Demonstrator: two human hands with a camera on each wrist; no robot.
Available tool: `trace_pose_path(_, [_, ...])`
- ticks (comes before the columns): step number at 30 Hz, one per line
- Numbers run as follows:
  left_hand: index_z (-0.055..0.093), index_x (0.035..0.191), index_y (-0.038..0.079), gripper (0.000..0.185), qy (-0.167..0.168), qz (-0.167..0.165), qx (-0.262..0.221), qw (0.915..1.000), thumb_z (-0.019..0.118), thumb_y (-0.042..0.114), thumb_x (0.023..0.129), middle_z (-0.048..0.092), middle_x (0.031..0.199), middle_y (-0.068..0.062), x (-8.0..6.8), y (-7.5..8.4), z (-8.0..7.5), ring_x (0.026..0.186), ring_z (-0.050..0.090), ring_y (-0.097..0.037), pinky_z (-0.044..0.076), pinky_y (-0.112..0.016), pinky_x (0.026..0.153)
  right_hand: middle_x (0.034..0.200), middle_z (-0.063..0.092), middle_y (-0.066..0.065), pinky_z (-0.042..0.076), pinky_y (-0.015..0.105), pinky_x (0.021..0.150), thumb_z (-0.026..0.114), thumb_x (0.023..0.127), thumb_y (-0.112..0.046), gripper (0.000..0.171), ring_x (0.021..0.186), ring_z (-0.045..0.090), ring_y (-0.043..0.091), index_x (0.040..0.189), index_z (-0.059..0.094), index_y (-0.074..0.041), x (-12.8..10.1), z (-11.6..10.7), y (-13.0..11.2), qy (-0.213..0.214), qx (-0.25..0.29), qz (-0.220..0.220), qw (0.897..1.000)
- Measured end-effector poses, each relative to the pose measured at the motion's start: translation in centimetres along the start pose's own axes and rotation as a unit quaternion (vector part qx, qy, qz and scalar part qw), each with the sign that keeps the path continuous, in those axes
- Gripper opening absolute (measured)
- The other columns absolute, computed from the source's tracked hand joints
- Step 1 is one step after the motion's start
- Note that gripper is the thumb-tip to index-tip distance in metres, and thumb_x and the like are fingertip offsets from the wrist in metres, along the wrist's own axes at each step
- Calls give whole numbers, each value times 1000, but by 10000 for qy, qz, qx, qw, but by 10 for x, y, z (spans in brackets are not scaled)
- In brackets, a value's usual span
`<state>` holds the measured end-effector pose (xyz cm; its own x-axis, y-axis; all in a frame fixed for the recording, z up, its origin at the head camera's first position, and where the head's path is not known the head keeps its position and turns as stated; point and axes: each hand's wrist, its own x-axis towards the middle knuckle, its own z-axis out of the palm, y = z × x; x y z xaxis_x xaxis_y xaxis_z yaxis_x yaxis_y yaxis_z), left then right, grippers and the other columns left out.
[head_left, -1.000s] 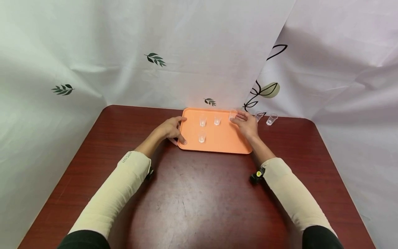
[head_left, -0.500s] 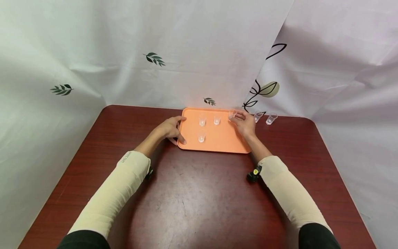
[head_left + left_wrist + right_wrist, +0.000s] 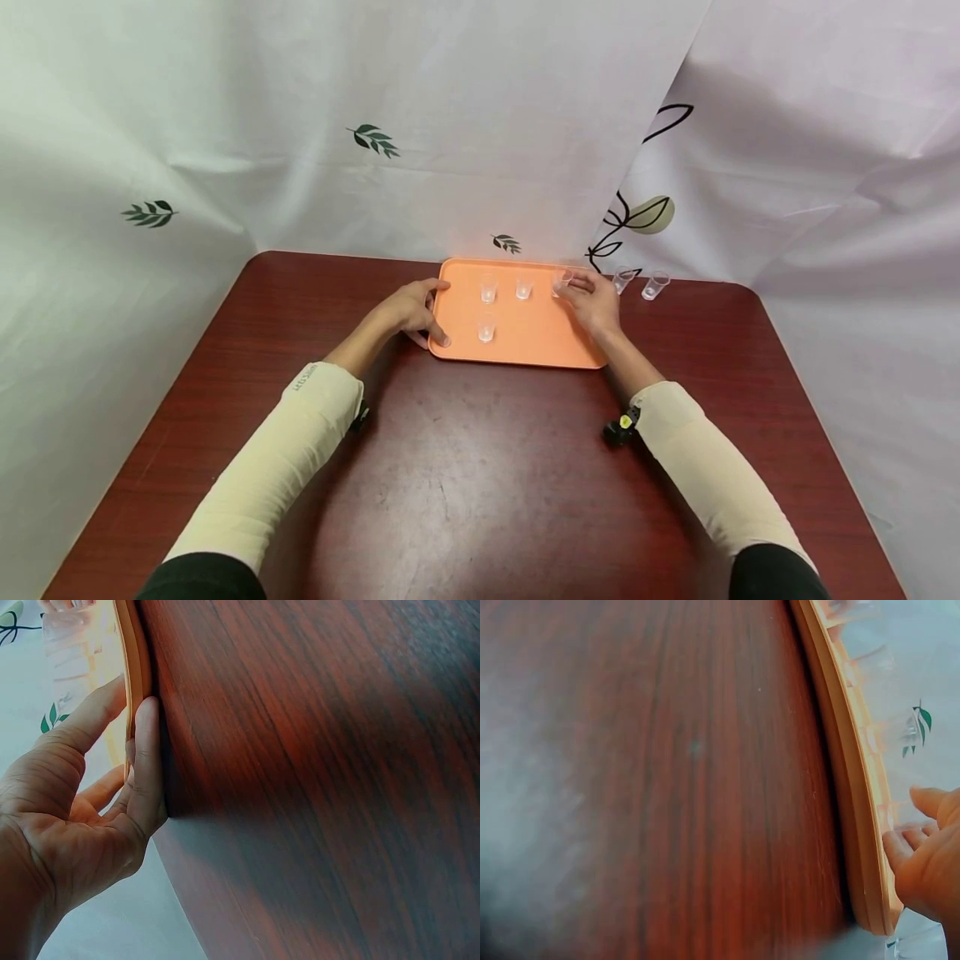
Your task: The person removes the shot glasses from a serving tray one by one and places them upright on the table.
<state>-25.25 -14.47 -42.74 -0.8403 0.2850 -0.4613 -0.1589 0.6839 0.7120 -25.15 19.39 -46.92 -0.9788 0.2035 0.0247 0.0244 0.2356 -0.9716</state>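
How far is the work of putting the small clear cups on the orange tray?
Three clear cups already stand on the orange tray: two in the far row and one nearer. In hand: the right hand holds a fourth cup at the tray's far right corner, while the left hand holds the tray's left edge. Left: two cups stand on the table, right of the tray.

right hand [image 3: 596, 302] hides most of the cup [image 3: 561, 281] it holds; grip unclear.
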Motion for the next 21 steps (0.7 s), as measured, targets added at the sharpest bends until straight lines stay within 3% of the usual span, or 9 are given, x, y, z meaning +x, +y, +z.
trace_pose_path(5, [33,179,21,122,14,-11,-42,10000,99,-6,80,47,123,-18,1,-1,0,81,70,-22,75,-39,66,135,76,26,58,5,85,85,101,-11,41,104,68,0,137,75,5,-7,-7,-1,-148,-254,-24,9996])
trace_pose_path(15, [32,179,22,124,-8,-53,-129,9999,99,-7,80,46,125,-18,2,-1,0,77,71,-22,74,-38,65,136,76,29,62,5,89,87,100,-11,47,96,70,-11,141,73,8,-19,-21,-2,-454,-128,-77,9989])
trace_pose_path(21, [32,179,23,123,10,-61,-97,9999,99,-7,80,47,132,-20,2,-1,1,81,71,-23,75,-39,66,134,78,24,63,7,89,87,100,-10,46,99,71,-8,140,74,7,-28,-30,1,-514,-88,-36,9986])
